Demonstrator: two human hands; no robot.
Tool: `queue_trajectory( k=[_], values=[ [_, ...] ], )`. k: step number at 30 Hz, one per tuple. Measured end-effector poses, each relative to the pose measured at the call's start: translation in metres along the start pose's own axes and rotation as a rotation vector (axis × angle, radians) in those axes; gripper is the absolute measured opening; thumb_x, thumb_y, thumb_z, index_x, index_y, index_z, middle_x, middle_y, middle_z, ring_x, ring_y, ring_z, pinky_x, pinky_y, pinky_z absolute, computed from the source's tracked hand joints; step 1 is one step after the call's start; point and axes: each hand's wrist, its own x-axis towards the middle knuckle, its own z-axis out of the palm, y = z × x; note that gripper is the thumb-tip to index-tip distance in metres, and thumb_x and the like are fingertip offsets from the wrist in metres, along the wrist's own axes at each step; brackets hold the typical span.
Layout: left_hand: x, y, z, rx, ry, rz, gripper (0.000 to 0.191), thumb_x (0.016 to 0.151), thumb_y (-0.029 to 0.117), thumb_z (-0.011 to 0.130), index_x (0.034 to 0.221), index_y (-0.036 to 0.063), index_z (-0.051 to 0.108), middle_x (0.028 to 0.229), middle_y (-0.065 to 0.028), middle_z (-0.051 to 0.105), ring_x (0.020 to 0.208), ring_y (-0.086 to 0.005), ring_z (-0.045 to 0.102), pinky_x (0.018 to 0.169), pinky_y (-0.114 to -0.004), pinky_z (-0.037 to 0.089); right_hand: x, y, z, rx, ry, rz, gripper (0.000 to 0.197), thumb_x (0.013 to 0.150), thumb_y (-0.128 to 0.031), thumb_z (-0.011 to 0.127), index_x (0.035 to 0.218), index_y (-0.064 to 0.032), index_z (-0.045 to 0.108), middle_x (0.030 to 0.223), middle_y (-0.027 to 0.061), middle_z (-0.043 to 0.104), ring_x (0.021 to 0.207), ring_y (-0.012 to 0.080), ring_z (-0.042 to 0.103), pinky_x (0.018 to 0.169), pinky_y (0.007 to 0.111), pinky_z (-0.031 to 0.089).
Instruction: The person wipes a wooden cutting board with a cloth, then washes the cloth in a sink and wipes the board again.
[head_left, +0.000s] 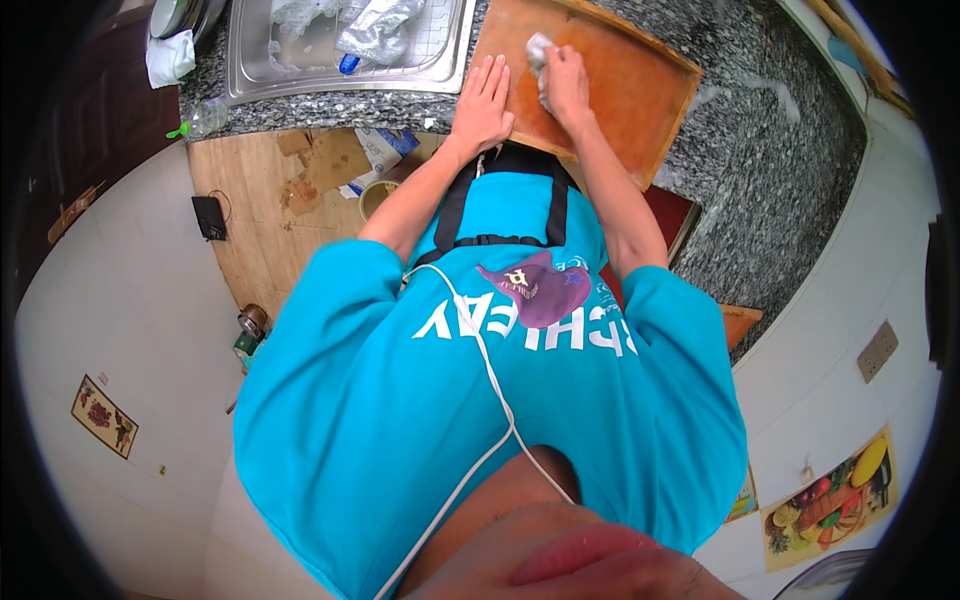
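Note:
An orange-brown wooden drawer or shallow tray (630, 97) with a raised rim lies at a slant on the granite counter, right of the sink. My right hand (568, 84) grips a crumpled whitish cloth (537, 54) against its inner surface. Flat on the left part of the same wooden piece rests my left hand (484, 105), its fingers extended and slightly apart, with nothing held. Part of the cloth is hidden under my right hand.
Left of my hands is a steel sink (349, 84) with suds, a wire rack and a wet silvery bundle (381, 34). A clear bottle with a green cap (206, 120) lies at the counter's edge. Flattened cardboard (334, 161) is on the floor. Dark speckled granite counter (787, 150) extends right.

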Motion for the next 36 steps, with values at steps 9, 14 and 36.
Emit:
queue_trajectory(
  k=[9,14,36],
  values=[
    [0.006,0.005,0.001,-0.028,0.031,-0.004,0.071,0.079,0.022,0.055,0.142,-0.0086,0.044,0.156,-0.0218,0.035,0.146,-0.0385,0.030,0.120,-0.049,0.025,0.007,0.035,0.021,-0.260,-0.018,-0.397,0.023,0.081,-0.004,0.061,0.102,-0.0074,0.069,0.101,0.0184,0.062,0.095,0.0366,0.061,0.084,0.046,0.053],
    [0.001,-0.003,0.008,-0.030,0.040,-0.021,0.072,0.079,0.024,0.055,0.143,-0.0076,0.045,0.157,-0.0206,0.034,0.148,-0.0352,0.029,0.122,-0.047,0.022,-0.049,0.026,0.033,-0.093,-0.150,-0.409,0.020,0.083,-0.008,0.061,0.100,-0.0070,0.070,0.098,0.0192,0.062,0.093,0.0374,0.062,0.084,0.046,0.053],
    [-0.001,-0.012,0.012,-0.252,0.088,0.041,0.067,0.082,0.012,0.049,0.144,-0.0109,0.037,0.156,-0.0257,0.031,0.148,-0.0407,0.025,0.122,-0.051,0.019,-0.064,0.068,-0.019,-0.243,-0.442,-0.387,0.037,0.073,0.004,0.059,0.104,-0.0092,0.076,0.100,0.0148,0.066,0.104,0.0340,0.062,0.091,0.041,0.051]
  ],
)
